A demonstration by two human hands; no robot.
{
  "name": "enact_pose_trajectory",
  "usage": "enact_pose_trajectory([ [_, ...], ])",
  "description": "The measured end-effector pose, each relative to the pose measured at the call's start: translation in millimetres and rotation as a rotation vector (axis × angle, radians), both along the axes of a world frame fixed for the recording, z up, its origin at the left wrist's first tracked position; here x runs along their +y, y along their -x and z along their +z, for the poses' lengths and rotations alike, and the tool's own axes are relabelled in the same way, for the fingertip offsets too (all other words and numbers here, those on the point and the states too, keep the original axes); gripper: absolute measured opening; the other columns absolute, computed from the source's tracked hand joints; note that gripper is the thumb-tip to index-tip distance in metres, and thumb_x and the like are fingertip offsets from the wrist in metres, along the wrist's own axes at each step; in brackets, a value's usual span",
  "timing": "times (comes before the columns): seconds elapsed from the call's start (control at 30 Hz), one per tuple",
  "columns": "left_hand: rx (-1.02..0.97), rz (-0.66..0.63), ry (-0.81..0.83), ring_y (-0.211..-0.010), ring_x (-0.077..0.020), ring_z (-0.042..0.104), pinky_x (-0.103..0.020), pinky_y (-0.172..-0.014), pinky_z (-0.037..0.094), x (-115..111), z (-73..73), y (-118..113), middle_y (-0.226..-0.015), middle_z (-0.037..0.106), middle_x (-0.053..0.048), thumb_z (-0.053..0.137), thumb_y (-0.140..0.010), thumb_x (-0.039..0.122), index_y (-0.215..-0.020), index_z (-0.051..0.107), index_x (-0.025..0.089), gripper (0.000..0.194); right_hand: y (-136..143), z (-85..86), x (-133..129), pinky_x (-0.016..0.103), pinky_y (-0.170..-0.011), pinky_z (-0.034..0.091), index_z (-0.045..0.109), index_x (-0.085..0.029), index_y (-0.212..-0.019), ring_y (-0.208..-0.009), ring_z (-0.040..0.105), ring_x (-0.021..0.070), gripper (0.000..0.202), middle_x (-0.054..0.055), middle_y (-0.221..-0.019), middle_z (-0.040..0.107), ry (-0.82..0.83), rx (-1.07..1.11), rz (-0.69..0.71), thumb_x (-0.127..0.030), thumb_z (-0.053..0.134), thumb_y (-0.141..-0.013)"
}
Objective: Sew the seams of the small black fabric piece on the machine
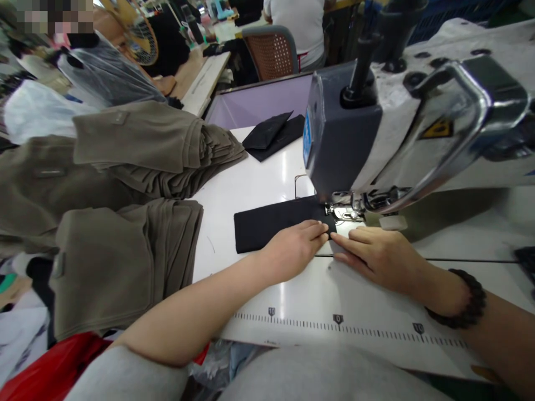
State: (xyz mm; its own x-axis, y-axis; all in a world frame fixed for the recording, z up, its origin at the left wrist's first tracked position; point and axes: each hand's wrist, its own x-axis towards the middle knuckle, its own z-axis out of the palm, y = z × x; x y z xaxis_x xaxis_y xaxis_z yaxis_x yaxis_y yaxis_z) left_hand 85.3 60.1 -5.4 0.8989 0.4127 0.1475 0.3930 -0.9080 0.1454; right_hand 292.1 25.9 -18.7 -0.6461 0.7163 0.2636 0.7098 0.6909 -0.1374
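- Red material (69, 359) lies at the lower left, next to the near stack of cloth.
- Olive-brown cloth pieces (106, 264) are piled in overlapping stacks along the left side, their layered edges fanned toward the right.
- Behind those stacks stand a clear plastic bag (111, 78) and a yellowish fan (144, 42).
- Two dark folded pieces (265, 133) rest, partly overlapping, near the far edge of the white table (234, 178).
- Beyond that edge, a person in a white top (298, 28) sits on a brown-backed chair (271, 53).
- Black cloth strip (273, 223) lies flat on the table, its right end at the presser foot (345, 214).
- Left hand (295, 250) is palm down on the strip's near side, fingers close together; I cannot tell whether the thumb pinches the edge.
- Right hand (378, 256) has its fingers outstretched, the index tip at the strip's right corner, just beside the left fingertips; a dark beaded bracelet (463, 301) circles the wrist.
- Grey-and-white sewing machine (343, 128) fills the upper right, over the foot.
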Motion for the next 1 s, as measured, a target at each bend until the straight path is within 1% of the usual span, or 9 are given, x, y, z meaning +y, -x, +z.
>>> enact_pose_trajectory([
  [0.23,0.019,0.017,0.037,-0.109,-0.0189,0.051,-0.031,-0.095,0.043,23.7,-3.0,-2.7,-0.112,0.057,-0.012,0.039,-0.09,0.016,-0.103,0.058,0.006,0.025,3.3,-5.7,6.0,0.026,-0.053,0.037,0.058,-0.014,-0.107,-0.067,0.056,0.0146,0.035,0.004,-0.075,0.061,0.016,0.011,-0.092,-0.037,0.041,-0.087],
  [0.33,0.016,0.046,0.064,-0.107,-0.0187,0.053,-0.03,-0.093,0.045,32.2,-1.4,-5.1,-0.111,0.058,-0.01,0.039,-0.09,0.017,-0.102,0.059,0.008,0.025,1.2,-0.3,4.4,0.026,-0.053,0.036,0.061,-0.016,-0.098,-0.064,0.055,0.0135,0.03,0.003,-0.073,0.061,-0.037,0.029,-0.114,-0.035,0.041,-0.087],
  [0.47,-0.01,0.102,0.062,-0.102,-0.0206,0.056,-0.031,-0.087,0.048,40.6,0.4,-8.3,-0.107,0.06,-0.01,0.034,-0.092,0.018,-0.097,0.061,0.008,0.03,-16.0,18.0,1.6,0.027,-0.051,0.033,0.057,-0.018,-0.065,-0.055,0.051,0.0143,0.035,0.002,-0.058,0.055,-0.202,-0.031,-0.375,-0.043,0.041,-0.085],
  [0.53,-0.009,0.115,0.065,-0.098,-0.0205,0.058,-0.032,-0.084,0.049,43.2,1.1,-9.4,-0.103,0.062,-0.011,0.032,-0.092,0.018,-0.096,0.062,0.008,0.032,-30.0,24.9,1.9,0.028,-0.049,0.032,0.053,-0.019,-0.063,-0.056,0.051,0.0159,0.035,0.003,-0.06,0.056,-0.174,-0.105,-0.534,-0.047,0.044,-0.082],
  [0.6,-0.013,0.117,0.07,-0.094,-0.0194,0.059,-0.031,-0.08,0.05,44.8,1.6,-9.8,-0.099,0.063,-0.011,0.031,-0.093,0.017,-0.094,0.062,0.008,0.033,-44.2,27.2,3.5,0.028,-0.045,0.029,0.053,-0.02,-0.062,-0.051,0.049,0.0166,0.032,0.003,-0.058,0.056,-0.065,-0.181,-0.618,-0.048,0.05,-0.077],
  [0.7,-0.023,0.097,0.079,-0.093,-0.0183,0.06,-0.029,-0.079,0.049,46.3,2.2,-9.2,-0.096,0.063,-0.01,0.033,-0.092,0.016,-0.091,0.063,0.009,0.031,-60.3,25.6,7.2,0.028,-0.044,0.027,0.055,-0.021,-0.06,-0.044,0.045,0.0146,0.026,0.002,-0.051,0.054,0.194,-0.256,-0.635,-0.043,0.053,-0.075],
  [0.77,-0.021,0.091,0.08,-0.094,-0.0185,0.059,-0.03,-0.081,0.049,47.0,3.4,-8.4,-0.099,0.063,-0.01,0.033,-0.092,0.016,-0.093,0.063,0.009,0.03,-66.6,25.0,9.4,0.029,-0.046,0.029,0.058,-0.021,-0.062,-0.045,0.047,0.0144,0.022,0.003,-0.053,0.058,0.277,-0.24,-0.619,-0.036,0.051,-0.076],
  [0.9,0.057,0.093,0.084,-0.096,-0.0186,0.058,-0.03,-0.084,0.048,44.9,10.2,-8.5,-0.103,0.061,-0.011,0.031,-0.092,0.014,-0.098,0.061,0.008,0.03,-74.5,30.1,10.2,0.031,-0.051,0.035,0.066,-0.022,-0.069,-0.054,0.055,0.0161,0.024,0.006,-0.068,0.067,0.234,-0.143,-0.583,-0.034,0.047,-0.077],
  [1.0,0.185,0.139,0.032,-0.096,-0.0213,0.057,-0.032,-0.082,0.048,38.2,16.0,-10.6,-0.103,0.06,-0.012,0.034,-0.089,0.011,-0.104,0.057,0.007,0.028,-78.5,37.9,7.5,0.031,-0.051,0.036,0.068,-0.021,-0.071,-0.057,0.057,0.0168,0.03,0.007,-0.072,0.068,0.126,-0.071,-0.607,-0.037,0.044,-0.076],
])
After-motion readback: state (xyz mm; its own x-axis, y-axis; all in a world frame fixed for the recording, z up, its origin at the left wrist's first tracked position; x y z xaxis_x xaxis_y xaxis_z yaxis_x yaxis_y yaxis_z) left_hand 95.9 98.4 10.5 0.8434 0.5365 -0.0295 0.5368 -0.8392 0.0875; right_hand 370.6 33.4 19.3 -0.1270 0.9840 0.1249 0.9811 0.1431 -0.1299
